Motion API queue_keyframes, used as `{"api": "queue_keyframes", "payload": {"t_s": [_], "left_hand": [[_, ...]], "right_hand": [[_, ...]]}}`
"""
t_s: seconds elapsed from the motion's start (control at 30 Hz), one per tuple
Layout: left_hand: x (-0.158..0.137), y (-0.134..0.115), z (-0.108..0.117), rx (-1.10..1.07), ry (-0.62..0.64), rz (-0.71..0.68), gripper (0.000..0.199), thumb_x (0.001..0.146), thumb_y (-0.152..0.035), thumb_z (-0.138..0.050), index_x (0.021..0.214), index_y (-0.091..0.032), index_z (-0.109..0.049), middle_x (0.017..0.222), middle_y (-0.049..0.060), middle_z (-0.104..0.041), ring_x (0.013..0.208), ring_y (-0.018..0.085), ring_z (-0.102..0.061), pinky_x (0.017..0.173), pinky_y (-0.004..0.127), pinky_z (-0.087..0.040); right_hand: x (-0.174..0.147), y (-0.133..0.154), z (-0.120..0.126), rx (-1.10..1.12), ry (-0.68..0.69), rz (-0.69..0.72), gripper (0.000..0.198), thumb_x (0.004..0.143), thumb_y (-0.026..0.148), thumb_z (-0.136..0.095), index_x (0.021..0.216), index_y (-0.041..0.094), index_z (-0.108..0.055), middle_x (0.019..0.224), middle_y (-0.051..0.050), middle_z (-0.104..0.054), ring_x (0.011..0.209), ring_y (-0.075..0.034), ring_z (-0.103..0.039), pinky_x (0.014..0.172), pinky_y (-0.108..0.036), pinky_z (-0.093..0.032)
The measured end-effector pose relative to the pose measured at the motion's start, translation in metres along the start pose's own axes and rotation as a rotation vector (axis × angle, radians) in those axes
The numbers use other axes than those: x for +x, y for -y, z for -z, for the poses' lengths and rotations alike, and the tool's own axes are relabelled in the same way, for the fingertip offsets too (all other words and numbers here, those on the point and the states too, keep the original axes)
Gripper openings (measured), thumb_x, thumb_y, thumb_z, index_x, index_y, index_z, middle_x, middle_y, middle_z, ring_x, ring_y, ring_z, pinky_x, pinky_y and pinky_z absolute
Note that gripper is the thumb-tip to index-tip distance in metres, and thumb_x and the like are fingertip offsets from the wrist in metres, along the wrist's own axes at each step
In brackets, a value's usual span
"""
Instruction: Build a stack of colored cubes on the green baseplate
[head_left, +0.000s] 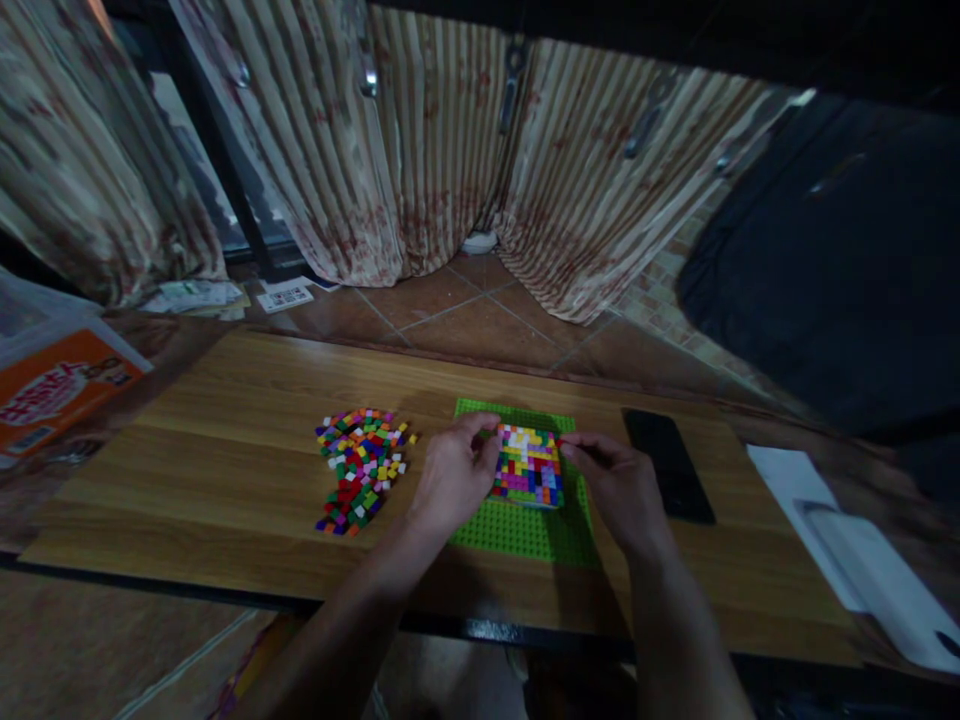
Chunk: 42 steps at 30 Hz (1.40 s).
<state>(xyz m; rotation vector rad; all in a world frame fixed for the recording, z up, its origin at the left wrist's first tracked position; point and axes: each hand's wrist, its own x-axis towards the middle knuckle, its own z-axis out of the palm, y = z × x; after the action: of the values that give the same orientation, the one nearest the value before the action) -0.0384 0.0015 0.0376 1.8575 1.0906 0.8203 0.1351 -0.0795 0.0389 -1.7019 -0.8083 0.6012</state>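
A multicoloured block of toy building bricks (529, 462) sits over a green studded baseplate (510, 535) on the wooden table. My left hand (457, 470) grips the left edge of this block, thumb and fingers closed against it. At the block's upper right corner, my right hand (619, 490) is closed in a pinch. A small red brick (559, 441) shows at its fingertips, touching or very near the block. To the left of my left hand lies a loose pile of small coloured bricks (364, 465).
A black phone-like slab (669, 465) lies right of the baseplate on the table (187, 450). White flat items (885, 580) are beyond the table's right end. An orange-labelled container (67, 390) stands at the left. Striped curtains (442, 150) hang behind, above the tiled floor.
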Motion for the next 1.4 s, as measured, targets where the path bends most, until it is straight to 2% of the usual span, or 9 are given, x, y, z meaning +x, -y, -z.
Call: {"api": "queue_keyframes", "payload": {"t_s": [0.3, 0.47, 0.63, 0.87, 1.03, 1.2, 1.4], "left_hand": [[0.0, 0.0, -0.001, 0.009, 0.01, -0.017, 0.024, 0.086, -0.022, -0.054, 0.106, -0.018, -0.067, 0.095, 0.004, -0.073, 0.074, 0.014, -0.066, 0.068, 0.025, -0.052], [0.0, 0.0, -0.001, 0.011, 0.011, -0.013, 0.026, 0.086, -0.021, -0.054, 0.108, -0.017, -0.067, 0.098, 0.005, -0.073, 0.075, 0.015, -0.066, 0.069, 0.026, -0.053], [-0.001, 0.0, -0.002, 0.034, 0.005, -0.024, 0.029, 0.086, -0.022, -0.054, 0.111, -0.017, -0.067, 0.101, 0.006, -0.073, 0.075, 0.015, -0.066, 0.069, 0.026, -0.053], [-0.001, 0.0, -0.003, 0.055, 0.0, -0.051, 0.027, 0.086, -0.019, -0.053, 0.109, -0.018, -0.067, 0.105, 0.006, -0.072, 0.083, 0.016, -0.067, 0.077, 0.027, -0.054], [-0.002, 0.0, -0.003, 0.047, -0.001, -0.068, 0.026, 0.086, -0.017, -0.053, 0.108, -0.019, -0.068, 0.106, 0.006, -0.071, 0.089, 0.016, -0.068, 0.082, 0.028, -0.054], [-0.002, -0.001, -0.002, 0.068, 0.002, -0.054, 0.026, 0.086, -0.018, -0.053, 0.108, -0.018, -0.067, 0.106, 0.005, -0.071, 0.084, 0.015, -0.067, 0.079, 0.027, -0.054], [-0.001, 0.0, -0.002, 0.047, 0.013, -0.024, 0.027, 0.085, -0.02, -0.054, 0.11, -0.018, -0.066, 0.103, 0.005, -0.073, 0.08, 0.015, -0.068, 0.076, 0.027, -0.055]], "right_hand": [[0.003, -0.003, -0.003, 0.049, -0.007, -0.021, 0.026, 0.06, 0.039, -0.076, 0.074, 0.018, -0.071, 0.074, -0.004, -0.071, 0.073, -0.019, -0.064, 0.071, -0.034, -0.05], [0.003, -0.006, -0.003, 0.047, 0.003, -0.025, 0.033, 0.061, 0.041, -0.076, 0.082, 0.017, -0.071, 0.076, -0.004, -0.071, 0.072, -0.019, -0.064, 0.068, -0.033, -0.051], [0.003, -0.007, -0.004, 0.064, 0.05, -0.052, 0.044, 0.062, 0.042, -0.076, 0.099, 0.017, -0.073, 0.086, -0.006, -0.074, 0.081, -0.021, -0.066, 0.074, -0.035, -0.053], [0.004, -0.01, -0.005, 0.144, 0.108, -0.123, 0.042, 0.06, 0.045, -0.078, 0.092, 0.018, -0.075, 0.092, -0.007, -0.076, 0.084, -0.022, -0.069, 0.083, -0.04, -0.053], [0.005, -0.014, -0.006, 0.112, 0.096, -0.093, 0.04, 0.062, 0.045, -0.077, 0.091, 0.017, -0.075, 0.093, -0.008, -0.076, 0.084, -0.024, -0.069, 0.082, -0.042, -0.054], [0.003, -0.012, -0.008, 0.15, 0.101, -0.121, 0.042, 0.06, 0.048, -0.077, 0.09, 0.018, -0.075, 0.091, -0.007, -0.076, 0.081, -0.022, -0.07, 0.08, -0.04, -0.054], [0.001, -0.009, -0.005, 0.154, 0.127, -0.125, 0.049, 0.066, 0.056, -0.073, 0.098, 0.02, -0.074, 0.09, -0.007, -0.075, 0.076, -0.021, -0.068, 0.068, -0.034, -0.054]]}}
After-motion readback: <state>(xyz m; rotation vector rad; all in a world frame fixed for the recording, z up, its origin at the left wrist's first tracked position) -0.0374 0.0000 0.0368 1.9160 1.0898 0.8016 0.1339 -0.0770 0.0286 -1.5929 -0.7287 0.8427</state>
